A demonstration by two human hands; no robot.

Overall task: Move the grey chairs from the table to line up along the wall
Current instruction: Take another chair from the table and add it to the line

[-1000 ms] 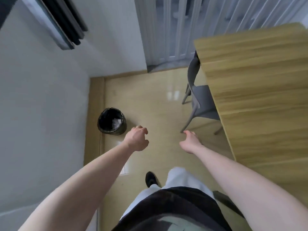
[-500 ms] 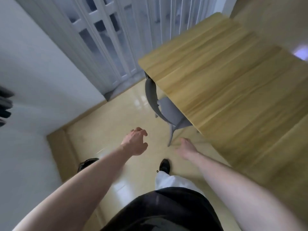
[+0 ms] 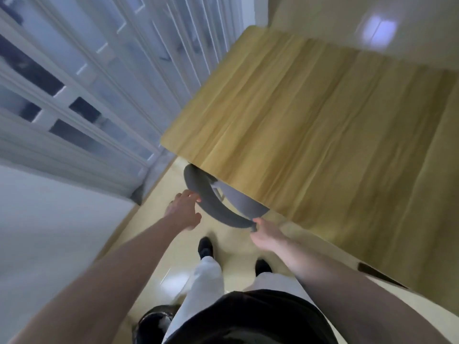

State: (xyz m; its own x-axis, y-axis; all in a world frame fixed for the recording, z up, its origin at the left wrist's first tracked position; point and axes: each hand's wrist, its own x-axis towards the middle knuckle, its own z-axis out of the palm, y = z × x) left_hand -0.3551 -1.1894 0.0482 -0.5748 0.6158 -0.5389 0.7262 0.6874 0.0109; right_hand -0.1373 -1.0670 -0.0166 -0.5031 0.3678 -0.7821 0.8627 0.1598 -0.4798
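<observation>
A grey chair (image 3: 218,209) is tucked under the near corner of the wooden table (image 3: 310,135); only its curved backrest and part of the seat show. My left hand (image 3: 185,211) is at the backrest's left part, fingers spread and fingertips touching its edge. My right hand (image 3: 267,235) is at the backrest's right end with the thumb on it; its fingers are hidden, so a grip cannot be confirmed. The chair's legs are hidden by the table.
A white wall (image 3: 49,232) runs along the left, with a white folding door (image 3: 87,83) beyond it. A black bin (image 3: 154,324) stands by my feet. A dark chair part (image 3: 380,273) pokes out under the table's near edge at right.
I have stepped toward the table and the view has swung right. Both hands have reached forward from mid-air to the grey chair's backrest. The bin has slid to the bottom of the view.
</observation>
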